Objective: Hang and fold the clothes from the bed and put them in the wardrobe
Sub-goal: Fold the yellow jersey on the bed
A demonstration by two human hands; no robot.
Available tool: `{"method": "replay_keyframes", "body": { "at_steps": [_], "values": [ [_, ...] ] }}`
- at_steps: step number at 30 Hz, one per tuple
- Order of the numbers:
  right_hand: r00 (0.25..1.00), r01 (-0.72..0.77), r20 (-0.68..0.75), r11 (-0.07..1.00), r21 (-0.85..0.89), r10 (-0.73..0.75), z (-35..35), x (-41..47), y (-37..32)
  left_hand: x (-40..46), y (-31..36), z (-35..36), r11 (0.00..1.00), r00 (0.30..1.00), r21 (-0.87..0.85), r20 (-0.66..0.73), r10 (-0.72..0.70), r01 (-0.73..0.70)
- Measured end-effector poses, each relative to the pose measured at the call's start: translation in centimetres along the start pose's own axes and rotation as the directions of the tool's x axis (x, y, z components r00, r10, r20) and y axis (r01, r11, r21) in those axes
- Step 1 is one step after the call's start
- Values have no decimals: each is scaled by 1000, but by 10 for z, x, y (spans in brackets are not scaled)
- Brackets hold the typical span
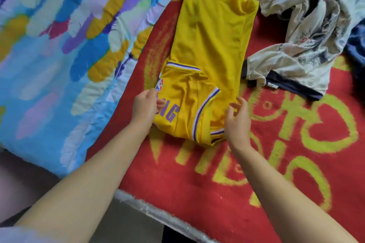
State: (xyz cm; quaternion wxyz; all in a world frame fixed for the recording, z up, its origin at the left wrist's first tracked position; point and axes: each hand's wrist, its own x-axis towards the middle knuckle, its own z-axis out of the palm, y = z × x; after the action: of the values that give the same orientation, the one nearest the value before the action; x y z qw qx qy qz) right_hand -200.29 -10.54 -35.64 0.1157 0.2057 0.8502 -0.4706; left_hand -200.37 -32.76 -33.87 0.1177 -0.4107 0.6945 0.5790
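A yellow basketball jersey (209,49) with purple and white trim lies lengthwise on the red bed cover (197,183), its sides folded in to a narrow strip. My left hand (145,104) pinches the near left edge of the jersey by the purple lettering. At the near right corner my right hand (238,119) has loosely curled fingers touching the fabric; whether it grips is unclear.
A crumpled white printed garment (300,49) with dark trim lies to the right of the jersey. A dark blue item (355,49) shows at the right edge. A multicoloured quilt (65,51) covers the left. The bed's front edge (158,215) runs below my arms.
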Motion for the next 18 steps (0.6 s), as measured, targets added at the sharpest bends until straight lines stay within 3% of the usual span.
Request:
{"method": "replay_keyframes", "body": {
  "at_steps": [1, 2, 3, 4, 5, 6, 7, 8, 9, 12, 15, 17, 18],
  "values": [
    [988, 151, -13, 985, -85, -153, -1, -6, 0, -1, -14, 0, 926, 966, 282, 26, 256, -253],
    [944, 331, 50, 931, -156, -327, 0, -17, 2, -6, -26, -2, 728, 861, 469, 182, 475, -500],
    [863, 504, 171, 835, -221, -476, 6, -31, 4, -9, -40, -7, 475, 712, 546, 395, 581, -690],
    [760, 649, 303, 701, -296, -575, 13, -46, 10, -9, -54, -12, 215, 560, 553, 588, 584, -805],
    [654, 757, 434, 537, -373, -619, 23, -57, 18, -7, -63, -17, -14, 471, 549, 730, 495, -836],
    [597, 802, 570, 398, -445, -565, 30, -65, 24, -5, -68, -21, -191, 478, 565, 801, 360, -803],
    [606, 795, 663, 319, -516, -439, 37, -68, 28, 0, -71, -23, -325, 530, 588, 809, 255, -741],
    [648, 762, 684, 289, -580, -336, 41, -65, 32, 7, -70, -24, -396, 591, 624, 777, 218, -674],
    [700, 713, 663, 307, -630, -264, 44, -56, 35, 14, -69, -24, -402, 640, 669, 735, 226, -626],
    [791, 605, 591, 348, -716, -159, 43, -20, 36, 26, -54, -20, -402, 702, 712, 682, 204, -575],
    [747, 658, 642, 320, -681, -170, 23, -3, 29, 17, -44, -21, -423, 596, 666, 743, 305, -614],
    [699, 713, 688, 264, -650, -196, 5, -6, 35, 2, -51, -26, -488, 517, 622, 782, 348, -612],
    [678, 733, 712, 240, -637, -181, -3, -12, 38, -7, -58, -28, -488, 511, 604, 796, 326, -630]
  ]
}}
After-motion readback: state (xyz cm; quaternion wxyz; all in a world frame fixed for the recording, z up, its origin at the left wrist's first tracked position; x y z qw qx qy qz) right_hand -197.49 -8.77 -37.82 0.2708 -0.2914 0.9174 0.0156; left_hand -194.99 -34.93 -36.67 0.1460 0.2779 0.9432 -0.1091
